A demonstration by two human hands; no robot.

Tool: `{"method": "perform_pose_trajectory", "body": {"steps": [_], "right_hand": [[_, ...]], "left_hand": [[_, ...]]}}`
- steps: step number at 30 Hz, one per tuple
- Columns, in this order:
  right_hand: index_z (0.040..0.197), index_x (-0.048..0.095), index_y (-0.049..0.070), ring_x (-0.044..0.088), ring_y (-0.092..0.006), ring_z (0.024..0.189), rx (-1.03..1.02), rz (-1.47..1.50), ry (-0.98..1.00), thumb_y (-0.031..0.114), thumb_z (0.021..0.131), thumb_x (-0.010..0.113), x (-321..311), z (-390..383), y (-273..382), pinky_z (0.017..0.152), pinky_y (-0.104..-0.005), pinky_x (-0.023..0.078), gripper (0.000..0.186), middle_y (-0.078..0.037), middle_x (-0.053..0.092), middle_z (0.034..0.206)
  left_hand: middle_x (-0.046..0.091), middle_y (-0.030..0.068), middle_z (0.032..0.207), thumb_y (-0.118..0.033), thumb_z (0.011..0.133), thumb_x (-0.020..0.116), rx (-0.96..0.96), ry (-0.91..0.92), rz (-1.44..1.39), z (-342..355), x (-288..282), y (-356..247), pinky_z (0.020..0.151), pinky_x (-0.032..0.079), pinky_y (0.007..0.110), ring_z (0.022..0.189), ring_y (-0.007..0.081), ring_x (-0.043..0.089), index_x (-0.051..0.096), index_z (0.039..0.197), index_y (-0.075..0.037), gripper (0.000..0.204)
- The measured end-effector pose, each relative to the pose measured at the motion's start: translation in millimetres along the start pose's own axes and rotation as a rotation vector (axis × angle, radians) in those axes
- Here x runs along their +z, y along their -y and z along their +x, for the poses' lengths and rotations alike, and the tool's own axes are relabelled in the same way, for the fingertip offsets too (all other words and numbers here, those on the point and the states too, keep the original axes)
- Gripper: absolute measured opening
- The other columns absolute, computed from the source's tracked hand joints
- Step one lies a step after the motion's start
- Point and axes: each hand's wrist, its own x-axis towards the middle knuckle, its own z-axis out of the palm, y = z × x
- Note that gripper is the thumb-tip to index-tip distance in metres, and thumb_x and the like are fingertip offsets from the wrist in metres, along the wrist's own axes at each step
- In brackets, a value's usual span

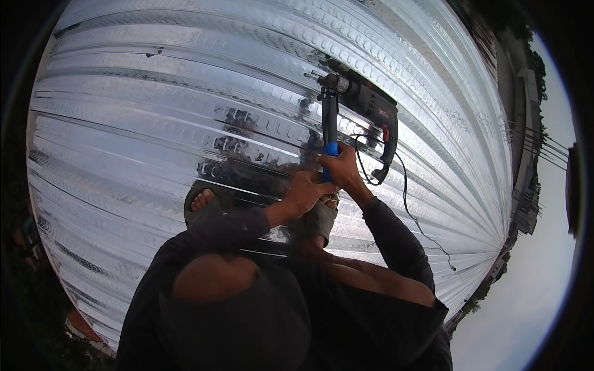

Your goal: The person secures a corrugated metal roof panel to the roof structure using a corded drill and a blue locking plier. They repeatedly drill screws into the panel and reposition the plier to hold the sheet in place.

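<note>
My right hand [344, 168] is closed round the blue grip of a long, narrow black hand tool [330, 117], whose exact kind I cannot make out. The tool points away from me, and its far end overlaps the chuck of a drill. My left hand [302, 194] is closed at the near end of the blue grip, with its fingertips against it. Just right of the tool, a black corded power drill [371, 102] with a red trigger lies on its side on the ribbed metal sheeting [148, 102]. A bit is fitted in its chuck.
A black cord [405, 195] runs from the drill toward the right, ending in a loose end on the sheeting. My sandalled feet [202, 201] stand on the shiny ribs. Raised ridges cross the surface. Beyond its right edge are buildings [528, 204] and sky.
</note>
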Motion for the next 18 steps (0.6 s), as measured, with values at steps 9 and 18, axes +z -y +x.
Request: {"method": "perform_pose_trajectory", "body": {"steps": [9,18], "right_hand": [[0.099,0.077,-0.005,0.069,-0.0202,0.080,-0.017,0.197,0.490,0.018,0.065,0.064,-92,-88,22,0.069,-0.0297,0.053,0.043,-0.013,0.076,0.091],[0.092,0.071,-0.003,0.070,-0.0272,0.080,-0.357,-0.007,0.249,0.026,0.087,0.075,10,-40,-21,0.075,-0.0417,0.055,0.029,-0.016,0.072,0.085]], "left_hand": [[0.072,0.0090,0.099,-0.029,0.085,0.084,0.005,0.291,0.312,-38,-78,1,0.083,0.052,0.029,0.092,0.0151,0.067,0.070,0.108,0.002,0.041],[0.075,0.0089,0.088,-0.024,0.082,0.084,-0.211,0.072,0.439,-97,-113,75,0.070,0.054,0.034,0.075,0.0156,0.067,0.075,0.095,-0.001,0.027]]}}
